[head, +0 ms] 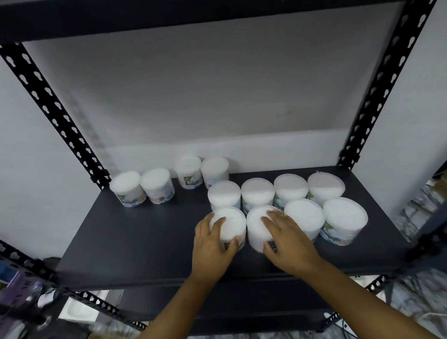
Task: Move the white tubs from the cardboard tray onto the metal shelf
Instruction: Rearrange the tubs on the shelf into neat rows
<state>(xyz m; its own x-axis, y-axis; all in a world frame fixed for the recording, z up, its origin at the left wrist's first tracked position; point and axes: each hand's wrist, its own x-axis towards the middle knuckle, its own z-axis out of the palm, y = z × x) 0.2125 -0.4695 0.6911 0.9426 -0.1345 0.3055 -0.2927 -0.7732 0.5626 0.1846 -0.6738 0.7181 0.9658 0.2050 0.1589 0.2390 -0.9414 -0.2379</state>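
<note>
A grey wall stands behind the dark shelf (143, 238), which carries twelve tubs (324, 186) in rows (packed close, probably to save space). The left hand (212, 242) grips one front tub (230, 219), the right hand (287, 235) its neighbour (256, 227), both standing on the shelf.

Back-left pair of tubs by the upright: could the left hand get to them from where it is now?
Probably yes. The left hand is gripping a front-row tub, but the dark shelf between it and the back-left pair lies bare, with nothing standing in the way. It would have to release its grip first.
</note>
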